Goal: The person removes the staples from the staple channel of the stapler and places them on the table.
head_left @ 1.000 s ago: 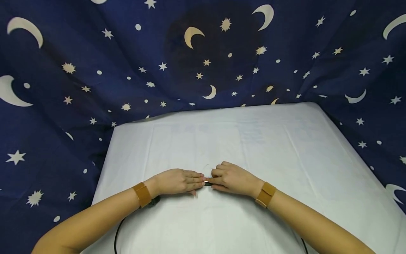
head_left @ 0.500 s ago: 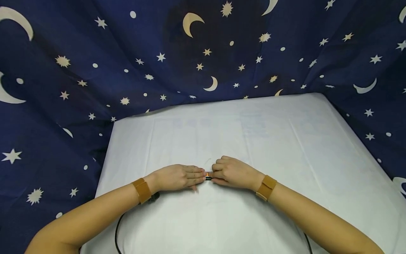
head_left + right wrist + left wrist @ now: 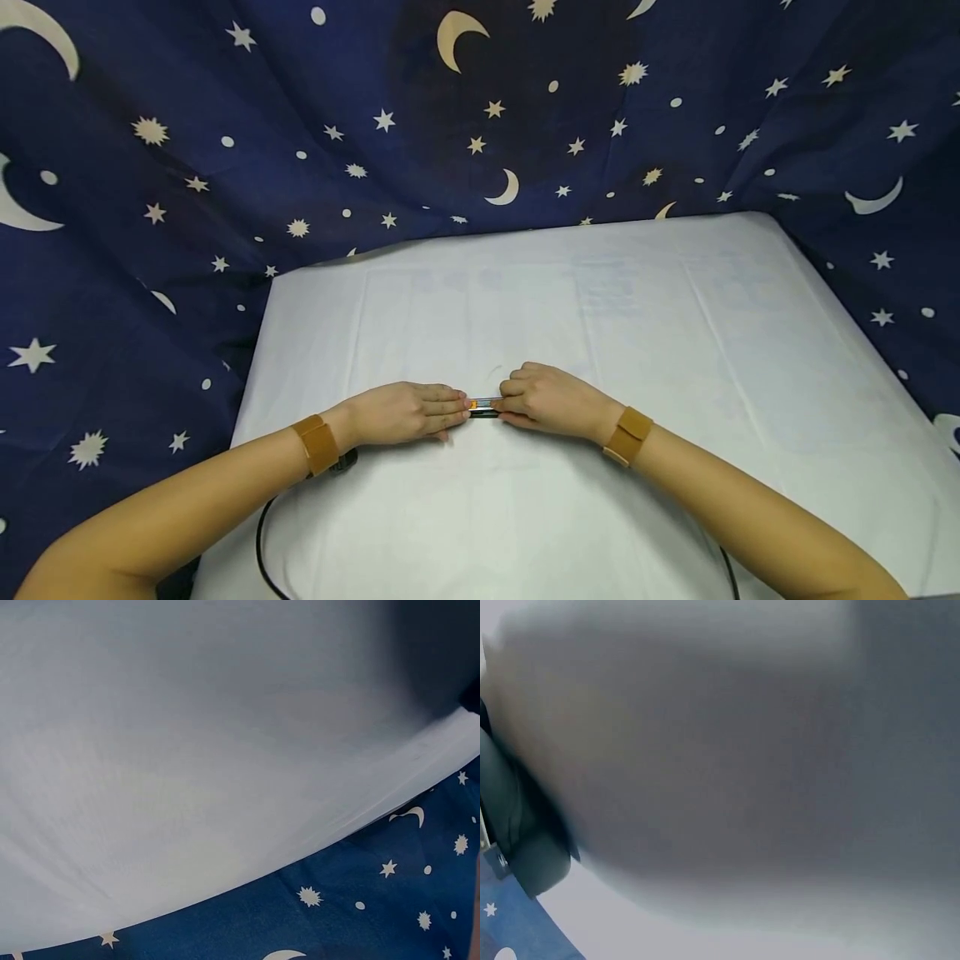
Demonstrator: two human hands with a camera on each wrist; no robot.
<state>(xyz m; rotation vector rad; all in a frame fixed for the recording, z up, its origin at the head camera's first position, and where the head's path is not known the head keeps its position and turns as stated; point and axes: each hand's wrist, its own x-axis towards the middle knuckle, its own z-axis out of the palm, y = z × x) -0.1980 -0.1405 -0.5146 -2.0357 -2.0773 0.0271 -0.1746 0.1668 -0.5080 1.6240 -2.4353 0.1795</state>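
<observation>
Between the two hands in the head view lies a small, narrow item [image 3: 484,409] on the white cloth. Its visible strip is silvery-blue with an orange patch near the left end and a black lower edge. Its kind is too small to make out. My left hand [image 3: 405,412] lies palm down with straight fingers, the fingertips touching the item's left end. At the other end, my right hand [image 3: 558,403] pinches it, the other fingers curled in. Both ends are hidden by fingers. The left wrist view is mostly a blurred close surface, and the right wrist view has no hand's work in it.
A white cloth [image 3: 480,508] covers the table, its far edge meeting a dark blue curtain [image 3: 420,108] with moons and stars. Brown bands [image 3: 318,445] are round both wrists. A black cable [image 3: 261,546] trails below each forearm.
My left hand has slid to the left, so more of the narrow item shows between the hands. The right hand keeps its grip. The head view has tilted slightly downward.
</observation>
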